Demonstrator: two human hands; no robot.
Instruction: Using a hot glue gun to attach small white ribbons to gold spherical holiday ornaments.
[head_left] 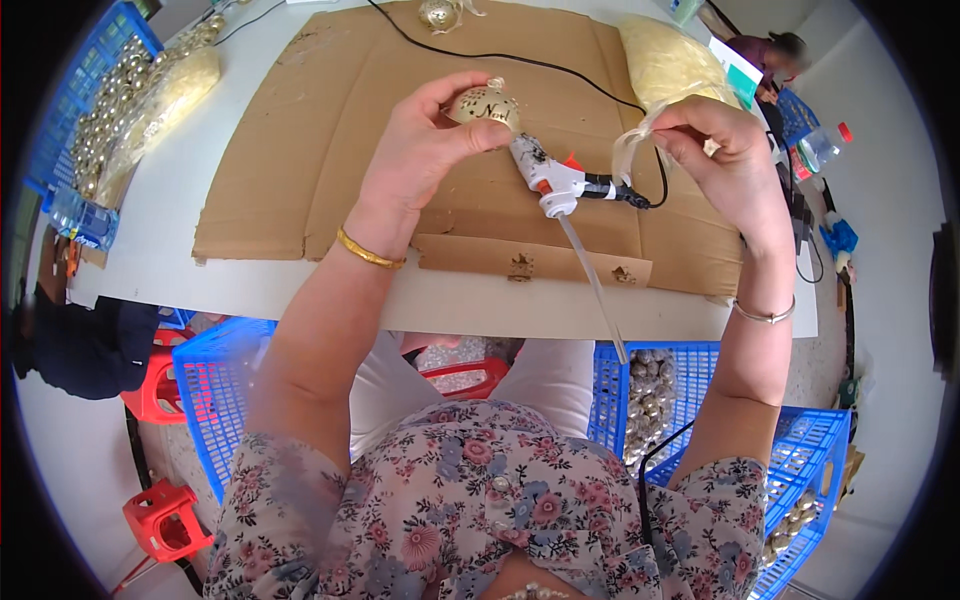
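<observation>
A gold Christmas bauble (486,106) with dark lettering is gripped in my left hand (425,145), held above the cardboard. My right hand (722,150) pinches a pale, sheer ribbon (628,150) that hangs down from the fingertips. Between the hands lies a white hot glue gun (556,180), its dark, crusted nozzle close beside the bauble. A clear glue stick (594,280) sticks out of its back end toward me. Whether nozzle and bauble touch, I cannot tell.
Brown cardboard (330,150) covers much of the white table (480,308). A black cord (520,62) crosses it. Another bauble (438,14) lies at the far edge. Bags of yellowish ribbon (670,65), a basket of baubles (125,75) and bottles surround it; blue crates (215,400) stand below.
</observation>
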